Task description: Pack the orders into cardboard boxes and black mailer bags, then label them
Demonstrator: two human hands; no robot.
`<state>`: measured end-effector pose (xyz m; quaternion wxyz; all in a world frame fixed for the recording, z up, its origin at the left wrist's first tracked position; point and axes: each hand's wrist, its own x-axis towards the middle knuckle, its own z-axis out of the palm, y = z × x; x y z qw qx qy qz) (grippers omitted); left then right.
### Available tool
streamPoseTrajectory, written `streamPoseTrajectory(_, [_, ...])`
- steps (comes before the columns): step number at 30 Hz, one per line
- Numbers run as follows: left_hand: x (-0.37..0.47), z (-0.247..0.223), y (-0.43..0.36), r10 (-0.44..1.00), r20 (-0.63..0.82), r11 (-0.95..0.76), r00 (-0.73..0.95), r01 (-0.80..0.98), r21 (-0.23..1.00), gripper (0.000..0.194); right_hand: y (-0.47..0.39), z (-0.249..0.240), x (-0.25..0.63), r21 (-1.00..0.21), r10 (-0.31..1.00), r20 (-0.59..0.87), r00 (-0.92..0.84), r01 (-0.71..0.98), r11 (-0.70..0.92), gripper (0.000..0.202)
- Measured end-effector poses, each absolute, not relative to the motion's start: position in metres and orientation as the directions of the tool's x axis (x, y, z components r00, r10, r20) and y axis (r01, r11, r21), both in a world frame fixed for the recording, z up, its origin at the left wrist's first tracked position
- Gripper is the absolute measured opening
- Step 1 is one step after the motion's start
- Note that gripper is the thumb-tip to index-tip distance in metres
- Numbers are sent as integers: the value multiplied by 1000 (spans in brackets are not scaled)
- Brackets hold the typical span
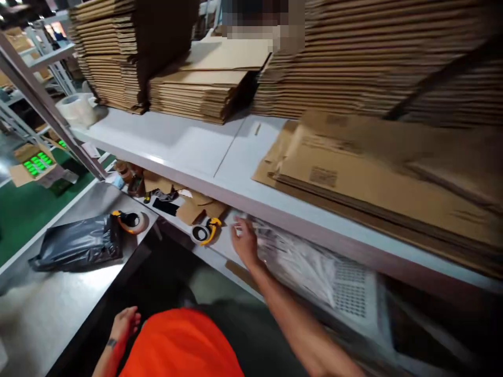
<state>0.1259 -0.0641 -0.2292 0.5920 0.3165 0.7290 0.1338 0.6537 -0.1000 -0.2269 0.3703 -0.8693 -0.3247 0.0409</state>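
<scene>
My right hand (244, 240) reaches to the lower shelf, at the left end of some clear plastic bags (294, 256). Its fingers are bent and blurred, and whether they hold anything is unclear. Just left of it on that shelf lies a tape dispenser (206, 232) with yellow parts. My left hand (126, 322) hangs low beside the orange shirt, fingers curled loosely, with nothing visible in it. On the metal table at the left, a black plastic package (80, 243) lies beside a second tape dispenser (131, 221).
Stacks of flattened cardboard (188, 99) stand on the upper white shelf (173, 149), whose edge runs above my right hand. Clear tape rolls (77, 109) sit at its left end. An open box (37, 163) with green-lit contents stands beyond the table.
</scene>
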Motion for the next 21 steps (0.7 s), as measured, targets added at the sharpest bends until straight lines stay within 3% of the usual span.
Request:
streamPoseTrajectory(3, [127, -213, -63, 647, -756, 750, -95, 258, 609, 37, -23, -228, 551, -764, 872, 254, 418, 640, -84, 34])
streamPoseTrajectory(6, [109, -203, -61, 685, -723, 720, -89, 236, 653, 44, 49, -223, 456, -745, 961, 236, 145, 661, 84, 38])
streamPoseTrajectory(11, [44, -203, -62, 735, -665, 678, -133, 161, 717, 73, 146, -220, 367, -696, 992, 126, 15, 714, 78, 66])
streamPoseTrajectory(15, [-11, -201, -64, 742, -631, 665, -225, 134, 734, 80, 183, -219, 344, -656, 1000, 4, 1, 755, 2, 87])
streamPoseTrajectory(18, [-42, -184, -53, 776, -578, 621, -252, 144, 771, 80, 189, -211, 345, -645, 997, -49, 58, 760, -76, 80])
streamPoseTrajectory(21, [-61, -155, -24, 828, -543, 560, -138, 208, 802, 78, 173, -191, 360, -651, 981, -77, 177, 737, -184, 68])
